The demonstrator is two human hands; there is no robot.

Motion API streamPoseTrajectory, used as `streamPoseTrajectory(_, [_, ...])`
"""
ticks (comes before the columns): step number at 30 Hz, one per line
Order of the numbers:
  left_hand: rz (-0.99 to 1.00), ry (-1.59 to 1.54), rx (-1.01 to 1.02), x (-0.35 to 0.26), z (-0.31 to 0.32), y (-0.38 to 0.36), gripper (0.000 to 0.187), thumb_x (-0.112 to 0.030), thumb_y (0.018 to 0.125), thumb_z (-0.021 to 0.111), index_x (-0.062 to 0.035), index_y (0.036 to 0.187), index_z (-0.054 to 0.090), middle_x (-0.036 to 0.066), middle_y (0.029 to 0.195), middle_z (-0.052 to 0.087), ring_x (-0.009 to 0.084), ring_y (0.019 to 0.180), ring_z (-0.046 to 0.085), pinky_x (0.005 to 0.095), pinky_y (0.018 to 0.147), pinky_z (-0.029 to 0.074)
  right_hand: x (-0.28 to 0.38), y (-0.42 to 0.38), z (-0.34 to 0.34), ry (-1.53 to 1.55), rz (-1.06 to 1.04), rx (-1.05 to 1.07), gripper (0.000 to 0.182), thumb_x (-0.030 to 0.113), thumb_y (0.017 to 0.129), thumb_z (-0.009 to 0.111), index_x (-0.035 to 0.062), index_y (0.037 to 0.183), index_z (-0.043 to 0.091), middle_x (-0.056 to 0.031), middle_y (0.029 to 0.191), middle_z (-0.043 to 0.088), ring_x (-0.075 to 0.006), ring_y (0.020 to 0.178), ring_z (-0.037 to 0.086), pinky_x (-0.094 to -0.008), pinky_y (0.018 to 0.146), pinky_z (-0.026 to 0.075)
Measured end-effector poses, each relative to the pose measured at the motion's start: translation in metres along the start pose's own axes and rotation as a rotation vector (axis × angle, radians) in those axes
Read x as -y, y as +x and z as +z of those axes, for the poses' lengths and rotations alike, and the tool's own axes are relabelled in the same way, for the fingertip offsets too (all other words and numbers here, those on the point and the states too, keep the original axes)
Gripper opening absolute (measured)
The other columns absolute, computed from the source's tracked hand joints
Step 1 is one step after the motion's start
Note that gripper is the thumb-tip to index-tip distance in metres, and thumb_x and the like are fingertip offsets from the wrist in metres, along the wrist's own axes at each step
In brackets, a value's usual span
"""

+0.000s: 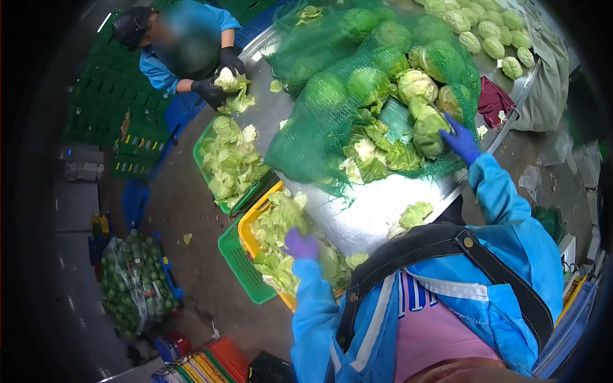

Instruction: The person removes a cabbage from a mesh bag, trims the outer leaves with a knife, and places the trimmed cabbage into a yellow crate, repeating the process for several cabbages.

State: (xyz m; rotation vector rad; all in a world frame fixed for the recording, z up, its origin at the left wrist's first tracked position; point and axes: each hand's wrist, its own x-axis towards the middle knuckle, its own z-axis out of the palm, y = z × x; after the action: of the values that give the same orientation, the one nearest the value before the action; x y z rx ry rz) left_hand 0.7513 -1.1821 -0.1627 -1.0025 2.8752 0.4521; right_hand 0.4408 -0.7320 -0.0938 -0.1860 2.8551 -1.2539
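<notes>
My right hand (458, 139), in a purple glove, is on the side of a green cabbage (430, 135) at the near edge of the netting, gripping it with the fingers spread over its surface. My left hand (301, 244), gloved too, is over a yellow crate (246, 231) heaped with loose cabbage leaves (274, 256); motion blurs its fingers. A green net sack (300, 137) lies opened on the metal table (345, 214), with several whole cabbages (368, 86) in and under it. Torn leaves (377, 156) lie on the net beside the held cabbage.
Across the table, a co-worker in black gloves (211, 91) holds a partly stripped cabbage (228, 80). A green crate of leaves (203, 150) stands by the table's left edge. Trimmed cabbages (488, 30) are piled at the far right, near a maroon cloth (493, 102).
</notes>
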Motion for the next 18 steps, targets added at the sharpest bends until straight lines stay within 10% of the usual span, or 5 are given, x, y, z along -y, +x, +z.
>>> streamPoseTrajectory(2, [0.03,-0.055,-0.348,0.008,-0.008,-0.008,0.054,-0.019,0.074,0.062,-0.0088,0.126,0.049,0.012,0.129,0.047,0.0306,0.123,0.04,0.0514,0.108,0.021,0.033,-0.036,0.007,-0.25,-0.397,-0.078,0.056,0.033,0.082,0.067,0.0182,0.133,0.048,-0.0142,0.116,0.06,-0.0213,0.102,0.059,-0.033,0.084,0.048])
streamPoseTrajectory(4, [0.263,-0.417,-0.45,-0.026,-0.021,-0.009,0.055,-0.007,0.077,0.061,-0.0049,0.129,0.045,0.016,0.131,0.044,0.03,0.126,0.037,0.041,0.106,0.029,0.067,-0.06,0.011,0.009,-0.331,0.165,0.055,0.026,0.082,0.067,0.0154,0.132,0.048,-0.0125,0.115,0.061,-0.0202,0.103,0.059,-0.0324,0.084,0.047])
streamPoseTrajectory(11, [0.662,-0.905,0.035,-0.174,-0.031,-0.02,0.092,-0.019,0.068,0.079,0.0008,0.14,0.025,0.018,0.145,0.028,0.0305,0.134,0.027,0.0378,0.109,0.024,0.082,-0.028,0.044,0.221,0.033,0.365,0.068,0.029,0.075,0.074,0.0063,0.133,0.046,-0.0133,0.125,0.055,-0.02,0.111,0.052,-0.0308,0.092,0.042])
streamPoseTrajectory(18, [-0.153,-1.545,0.524,-0.172,0.0,-0.047,0.101,-0.03,0.071,0.079,0.0044,0.141,0.014,0.019,0.138,0.033,0.0295,0.128,0.036,0.037,0.103,0.035,0.073,-0.084,0.123,0.41,0.072,0.722,0.08,0.038,0.074,0.074,0.0024,0.137,0.038,-0.0176,0.124,0.054,-0.0235,0.113,0.051,-0.0315,0.097,0.038])
